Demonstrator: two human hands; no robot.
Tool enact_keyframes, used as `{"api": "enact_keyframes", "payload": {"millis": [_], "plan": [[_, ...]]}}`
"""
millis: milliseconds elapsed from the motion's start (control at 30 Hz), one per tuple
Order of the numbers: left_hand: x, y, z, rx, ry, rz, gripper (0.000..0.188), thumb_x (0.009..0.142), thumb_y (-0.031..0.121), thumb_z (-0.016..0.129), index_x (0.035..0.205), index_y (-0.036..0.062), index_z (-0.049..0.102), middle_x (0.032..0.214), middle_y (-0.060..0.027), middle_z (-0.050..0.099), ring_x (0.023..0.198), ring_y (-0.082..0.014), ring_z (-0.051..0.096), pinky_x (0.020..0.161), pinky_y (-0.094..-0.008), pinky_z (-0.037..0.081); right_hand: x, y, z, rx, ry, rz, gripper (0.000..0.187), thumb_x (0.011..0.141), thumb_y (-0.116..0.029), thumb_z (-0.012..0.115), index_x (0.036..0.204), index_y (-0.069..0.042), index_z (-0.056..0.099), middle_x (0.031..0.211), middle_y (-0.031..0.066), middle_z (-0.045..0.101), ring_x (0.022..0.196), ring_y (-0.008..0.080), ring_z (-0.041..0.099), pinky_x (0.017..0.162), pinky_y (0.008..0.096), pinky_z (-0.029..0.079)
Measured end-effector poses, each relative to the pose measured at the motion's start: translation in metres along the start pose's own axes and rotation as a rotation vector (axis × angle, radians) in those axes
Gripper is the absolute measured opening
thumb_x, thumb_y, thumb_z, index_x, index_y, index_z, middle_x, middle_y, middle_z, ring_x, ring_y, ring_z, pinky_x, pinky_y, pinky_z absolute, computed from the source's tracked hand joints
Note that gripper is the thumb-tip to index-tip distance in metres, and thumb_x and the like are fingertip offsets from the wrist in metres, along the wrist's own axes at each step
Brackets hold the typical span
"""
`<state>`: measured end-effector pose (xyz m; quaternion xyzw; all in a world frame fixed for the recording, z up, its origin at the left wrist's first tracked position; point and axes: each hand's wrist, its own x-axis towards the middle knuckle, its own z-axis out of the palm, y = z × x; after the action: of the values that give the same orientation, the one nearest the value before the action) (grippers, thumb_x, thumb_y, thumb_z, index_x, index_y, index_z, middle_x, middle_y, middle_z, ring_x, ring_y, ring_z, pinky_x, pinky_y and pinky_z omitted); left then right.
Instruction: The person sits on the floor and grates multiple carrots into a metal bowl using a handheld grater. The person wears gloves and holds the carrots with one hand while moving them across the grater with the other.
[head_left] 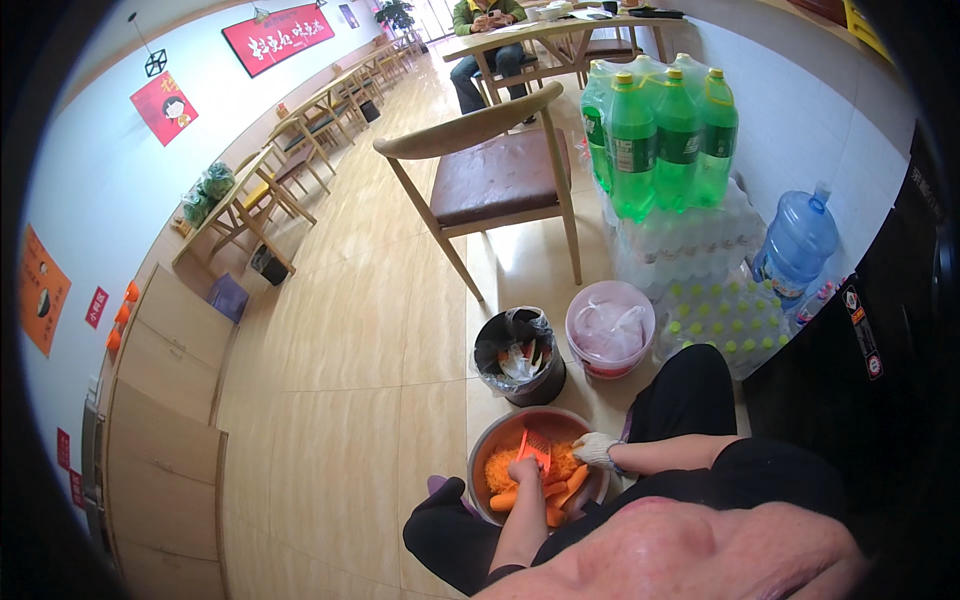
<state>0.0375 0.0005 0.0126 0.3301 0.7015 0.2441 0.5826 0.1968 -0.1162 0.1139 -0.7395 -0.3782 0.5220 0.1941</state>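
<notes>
A metal basin (478, 438) sits on the floor between my knees. Shredded carrot (499, 466) covers its far part, and several whole peeled carrots (556, 492) lie in the near part. My bare left hand (522, 469) is closed around the handle of an orange grater (537, 446), which is tilted over the shreds. At the basin's right side is my right hand (597, 450), in a whitish glove. Its fingers are curled in at the edge of the shredded carrot; what they grip, if anything, is hidden.
Beyond the basin stand a lined black trash bin (492, 374) and a pinkish bucket (612, 366) with a plastic bag. Behind them is a wooden chair (500, 180). Green bottles (632, 145), packed bottles (690, 240) and a blue water jug (800, 240) line the right. A person (488, 50) sits at a far table.
</notes>
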Motion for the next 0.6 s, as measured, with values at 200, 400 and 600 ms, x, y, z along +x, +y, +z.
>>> {"api": "enact_keyframes", "payload": {"millis": [200, 400, 600], "plan": [[-0.01, 0.006, 0.0, -0.046, 0.007, -0.008, 0.009, 0.077, -0.004, 0.057, 0.079, 0.0008, 0.049, 0.058, -0.0076, 0.051, 0.041, -0.0186, 0.05, 0.035, -0.0333, 0.039, -0.002, -0.003, -0.001, -0.443, 0.032, -0.207, 0.051, 0.076, -0.031, 0.059, 0.121, -0.008, 0.064, 0.108, 0.0159, 0.068, 0.094, 0.0287, 0.067, 0.086, 0.0332, 0.051], [-0.002, 0.004, 0.003, 0.012, 0.043, -0.006, 0.013, 0.076, -0.002, 0.059, 0.076, 0.0033, 0.047, 0.057, -0.0075, 0.051, 0.04, -0.0192, 0.05, 0.034, -0.0342, 0.039, -0.005, -0.011, -0.001, 0.132, -0.081, 0.118, 0.046, 0.08, -0.027, 0.06, 0.121, -0.006, 0.063, 0.101, 0.0139, 0.069, 0.079, 0.0245, 0.069, 0.074, 0.0337, 0.055], [0.009, -0.004, -0.001, -0.027, -0.024, -0.047, 0.012, 0.08, -0.003, 0.062, 0.084, -0.0015, 0.051, 0.064, -0.0097, 0.057, 0.044, -0.0195, 0.055, 0.037, -0.0331, 0.044, -0.012, -0.014, 0.001, 0.081, -0.017, 0.013, 0.028, 0.081, -0.025, 0.056, 0.098, -0.005, 0.068, 0.088, 0.0138, 0.069, 0.069, 0.0251, 0.066, 0.067, 0.0352, 0.053]]}}
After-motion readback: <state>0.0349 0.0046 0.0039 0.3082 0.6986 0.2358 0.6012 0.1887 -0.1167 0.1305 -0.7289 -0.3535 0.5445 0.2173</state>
